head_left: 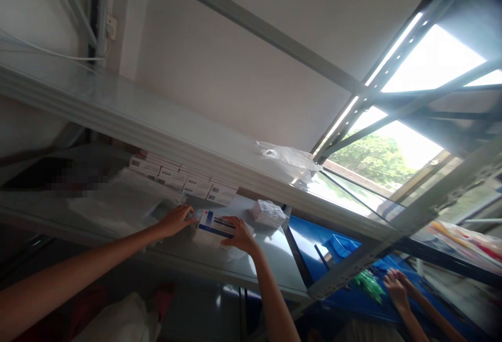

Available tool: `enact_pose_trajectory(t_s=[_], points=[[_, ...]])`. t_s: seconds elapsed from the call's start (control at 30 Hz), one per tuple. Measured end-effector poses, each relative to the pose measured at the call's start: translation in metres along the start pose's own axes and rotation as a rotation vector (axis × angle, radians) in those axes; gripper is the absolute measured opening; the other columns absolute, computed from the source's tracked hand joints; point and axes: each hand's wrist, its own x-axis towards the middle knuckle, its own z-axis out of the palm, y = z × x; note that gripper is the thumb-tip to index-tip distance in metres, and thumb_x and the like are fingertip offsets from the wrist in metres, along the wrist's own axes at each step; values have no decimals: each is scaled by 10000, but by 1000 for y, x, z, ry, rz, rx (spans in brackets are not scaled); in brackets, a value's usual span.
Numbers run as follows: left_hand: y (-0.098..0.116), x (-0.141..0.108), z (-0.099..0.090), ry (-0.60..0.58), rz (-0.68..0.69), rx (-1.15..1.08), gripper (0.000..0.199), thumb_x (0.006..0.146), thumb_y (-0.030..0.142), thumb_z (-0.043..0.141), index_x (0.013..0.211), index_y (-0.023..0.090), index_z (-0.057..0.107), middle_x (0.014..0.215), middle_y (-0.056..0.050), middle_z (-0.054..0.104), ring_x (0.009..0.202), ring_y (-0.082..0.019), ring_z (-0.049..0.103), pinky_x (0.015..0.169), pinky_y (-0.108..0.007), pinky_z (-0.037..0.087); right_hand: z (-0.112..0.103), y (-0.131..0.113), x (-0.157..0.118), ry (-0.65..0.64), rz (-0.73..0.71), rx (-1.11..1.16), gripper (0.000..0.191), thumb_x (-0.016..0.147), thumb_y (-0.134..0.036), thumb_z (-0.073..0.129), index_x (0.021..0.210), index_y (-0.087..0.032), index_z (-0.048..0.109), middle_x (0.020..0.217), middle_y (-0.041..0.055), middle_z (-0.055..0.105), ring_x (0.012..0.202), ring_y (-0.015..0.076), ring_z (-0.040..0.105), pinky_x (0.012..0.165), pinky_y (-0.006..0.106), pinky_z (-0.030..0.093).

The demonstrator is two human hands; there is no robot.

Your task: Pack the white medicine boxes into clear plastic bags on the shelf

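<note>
Right hand (pixel 242 235), with thumb and fingers spread apart, is laid over the right part of a white-and-blue rectangular carton (pixel 212 224); whether it is firmly gripped cannot be told. By the left hand (pixel 176 221), whose fingers are partly bent, the carton's left end is approached, the fingertips being placed at or just beside it; contact cannot be made out for certain. The carton is thus held between the two hands, near the front of a grey metal lower shelf (pixel 277 252), with clear plastic film showing around it.

Behind it, a row of small white cardboard boxes (pixel 198 186) is overhung by a pale grey metal upper shelf (pixel 188 127), by which their rear is partly hidden. To the left, a large sheet of milky plastic (pixel 117 201) is spread beside the left hand. Just right of the carton, a white block wrapped in clear plastic (pixel 270 213) is seen, and a crumpled clear plastic bag (pixel 290 158) is left above. Farther right, beyond a slotted grey metal beam (pixel 431 206), a green plastic bundle (pixel 368 284) is seen near a co-worker's hands (pixel 397 288) at a blue bench (pixel 304 232).
</note>
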Motion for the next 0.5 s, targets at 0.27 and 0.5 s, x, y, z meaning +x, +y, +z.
enact_pose_trajectory(t_s=[0.27,0.5], points=[[6,14,12,-16,-246,-400,85,645,199,618,722,166,632,806,-63,696,873,-257,657,790,-303,459,-1,-5,-4,0,12,-12,811,603,-313,867,1343,-270,538,1356,69,559,1243,272,489,1061,393,372],[10,14,-26,64,-557,-897,303,586,231,692,880,158,675,793,-27,683,793,-182,640,692,-226,473,-2,0,-11,-39,28,-71,736,756,-435,758,1412,-280,461,1456,76,471,1346,274,408,1107,431,331]])
